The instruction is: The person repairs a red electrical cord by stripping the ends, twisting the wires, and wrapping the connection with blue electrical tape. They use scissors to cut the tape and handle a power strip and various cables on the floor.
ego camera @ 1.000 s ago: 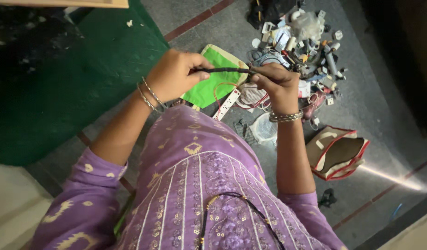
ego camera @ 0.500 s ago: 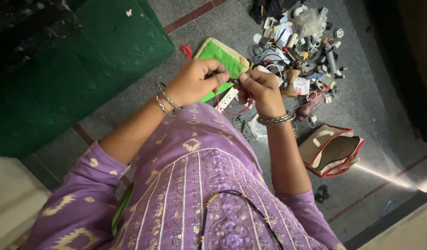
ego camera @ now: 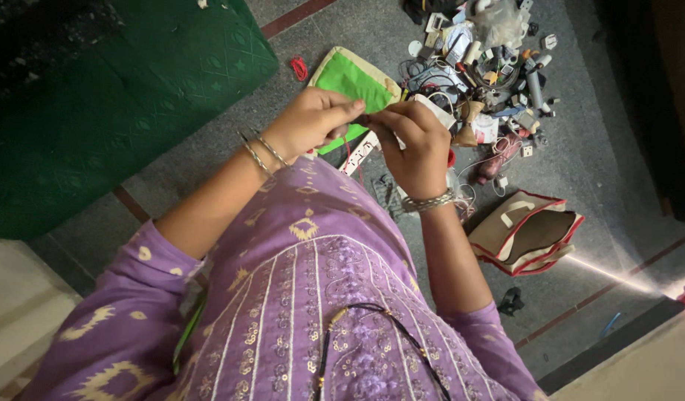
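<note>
**Q:** What does the head view show at the centre of the figure?

**A:** Two hands meeting above the floor (ego camera: 209,148). The left hand (ego camera: 309,122) and the right hand (ego camera: 413,141) are both curled, fingertips pressed together around a small dark item (ego camera: 363,119). It is mostly hidden between the fingers, so its kind cannot be told. Each hand is closed in a pinch on it.

**Q:** Where is that item relative to the surroundings?

**A:** Held in the air in front of the person's purple embroidered top (ego camera: 305,297), directly over the near edge of a green pouch (ego camera: 354,78) that lies flat on the floor.

**Q:** What is worn on the arms?

**A:** Thin metal bangles (ego camera: 259,152) on the left wrist; a wider silver bracelet (ego camera: 428,200) on the right wrist.

**Q:** What else lies on the floor?

**A:** Beyond the hands, a dense pile of small electrical parts and wires (ego camera: 491,67). A white strip (ego camera: 359,152) shows just below the hands. A small red coil of wire (ego camera: 299,68) lies just beside the pouch's far-left corner. An open beige bag with red trim (ego camera: 528,234) sits right of the right forearm, well apart from the pile. A green mat (ego camera: 119,96) covers the floor on the left.
</note>
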